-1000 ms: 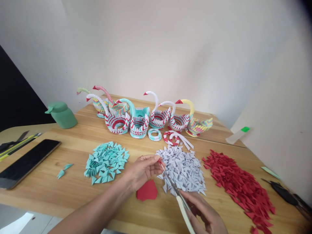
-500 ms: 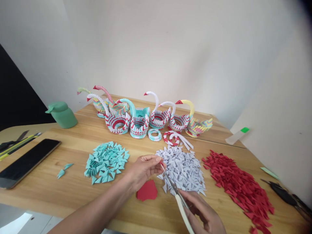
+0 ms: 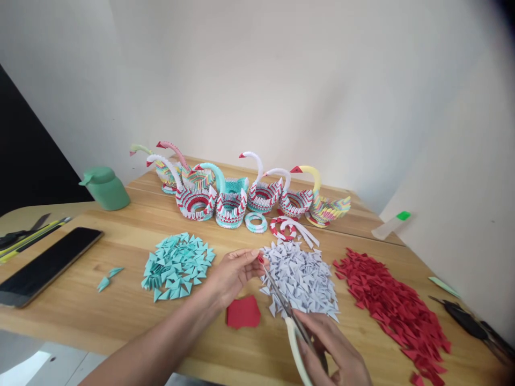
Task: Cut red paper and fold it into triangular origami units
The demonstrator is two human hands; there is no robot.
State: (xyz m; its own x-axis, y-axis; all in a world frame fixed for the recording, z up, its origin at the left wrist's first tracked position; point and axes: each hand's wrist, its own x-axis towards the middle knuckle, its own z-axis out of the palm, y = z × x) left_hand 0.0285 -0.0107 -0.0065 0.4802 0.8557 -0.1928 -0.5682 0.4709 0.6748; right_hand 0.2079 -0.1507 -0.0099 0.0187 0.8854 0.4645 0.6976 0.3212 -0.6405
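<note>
Between the thumb and fingers of my left hand (image 3: 237,273) is a small red paper piece (image 3: 260,258). My right hand (image 3: 332,348) grips white-handled scissors (image 3: 295,332), their blades pointing up and left with the tips at the red piece. Whether the blades touch it I cannot tell. A larger red paper sheet (image 3: 243,312) lies on the table below my left hand. Behind the scissors spreads a pile of pale grey-white folded paper triangles (image 3: 303,279). Left of my hands is a turquoise triangle pile (image 3: 177,265), and to the right a red triangle pile (image 3: 396,308).
Several paper swans (image 3: 231,206) stand along the back of the wooden table. Paper rings (image 3: 256,223) lie in front of them. A phone (image 3: 48,265) and green container (image 3: 105,188) are at left. A glue stick-like tube (image 3: 391,225) and black-handled tool (image 3: 462,317) lie at right.
The red piece in my left hand shows more clearly now, and that hand has shifted slightly up and left. The scissor tips have moved up and left with it.
</note>
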